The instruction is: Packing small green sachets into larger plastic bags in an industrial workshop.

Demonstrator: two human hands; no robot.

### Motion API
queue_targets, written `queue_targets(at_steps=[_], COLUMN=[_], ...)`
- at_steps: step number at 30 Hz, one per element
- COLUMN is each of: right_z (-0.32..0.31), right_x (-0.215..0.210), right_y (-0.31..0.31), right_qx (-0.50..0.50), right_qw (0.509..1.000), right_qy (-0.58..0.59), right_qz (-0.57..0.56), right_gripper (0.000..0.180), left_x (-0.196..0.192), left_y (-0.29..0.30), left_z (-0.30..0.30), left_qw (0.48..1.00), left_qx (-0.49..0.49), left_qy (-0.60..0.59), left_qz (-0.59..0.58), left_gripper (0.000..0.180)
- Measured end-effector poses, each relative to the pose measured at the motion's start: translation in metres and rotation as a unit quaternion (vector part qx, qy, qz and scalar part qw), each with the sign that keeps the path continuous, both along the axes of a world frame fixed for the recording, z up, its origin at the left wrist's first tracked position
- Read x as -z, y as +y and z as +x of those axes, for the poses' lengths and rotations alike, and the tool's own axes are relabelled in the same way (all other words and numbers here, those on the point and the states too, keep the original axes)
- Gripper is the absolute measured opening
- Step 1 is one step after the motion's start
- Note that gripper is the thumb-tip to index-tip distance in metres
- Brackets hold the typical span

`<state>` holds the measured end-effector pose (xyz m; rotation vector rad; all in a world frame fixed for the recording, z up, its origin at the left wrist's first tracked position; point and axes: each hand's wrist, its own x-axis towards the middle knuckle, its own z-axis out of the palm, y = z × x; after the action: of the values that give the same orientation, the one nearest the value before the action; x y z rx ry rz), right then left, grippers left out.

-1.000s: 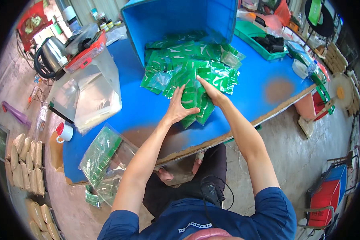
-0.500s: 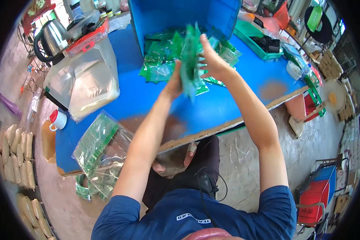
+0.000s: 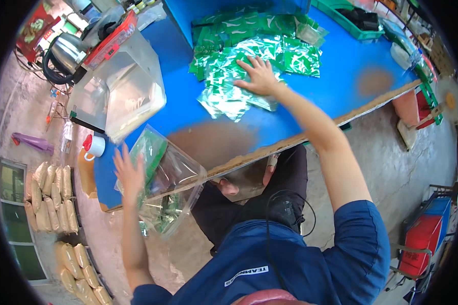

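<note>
My right hand point(image 3: 261, 80) lies with fingers spread on a loose pile of shiny green-and-clear packets point(image 3: 221, 99) on the blue table. More green packets point(image 3: 254, 23) are heaped behind it, at the mouth of the blue crate. Over at the left, my left hand point(image 3: 130, 175) is open, its fingers outstretched at the edge of a large clear plastic bag point(image 3: 180, 162). That bag has green packets point(image 3: 170, 211) in its lower part and hangs over the table's front edge. Whether my left fingers touch the bag, I cannot tell.
A blue crate point(image 3: 177, 20) stands at the back. On the left are a translucent plastic bin point(image 3: 150, 76), a kettle point(image 3: 68, 53) and a white mug point(image 3: 95, 146). A green tray point(image 3: 348, 23) sits at the far right. The table's worn front edge point(image 3: 269, 152) runs before my knees.
The bundle of green packets held between both hands now lies on the pile. My right hand rests on it, while my left hand has moved left to the clear bag. The view has shifted.
</note>
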<state>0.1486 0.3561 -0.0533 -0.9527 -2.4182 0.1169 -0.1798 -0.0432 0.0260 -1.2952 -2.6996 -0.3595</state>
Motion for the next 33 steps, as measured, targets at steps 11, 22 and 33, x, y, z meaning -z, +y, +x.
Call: queue_targets(at_steps=[11, 22, 33], right_z=[-0.050, 0.096, 0.143], right_x=[-0.040, -0.032, -0.078], right_y=[-0.062, 0.003, -0.145], right_qx=[0.175, 0.208, 0.089], right_qw=[0.972, 0.951, 0.988], right_qy=[0.126, -0.177, 0.124], right_qz=[-0.095, -0.144, -0.015], right_gripper=[0.093, 0.053, 0.022], left_x=[0.049, -0.006, 0.056], left_y=[-0.122, -0.041, 0.030], left_z=[-0.058, 0.143, 0.255], left_qw=[0.994, 0.892, 0.612], left_qx=[0.030, 0.249, 0.276], left_qy=[0.022, -0.320, -0.739], left_qz=[-0.104, 0.199, 0.056], left_gripper=[0.070, 0.039, 0.038])
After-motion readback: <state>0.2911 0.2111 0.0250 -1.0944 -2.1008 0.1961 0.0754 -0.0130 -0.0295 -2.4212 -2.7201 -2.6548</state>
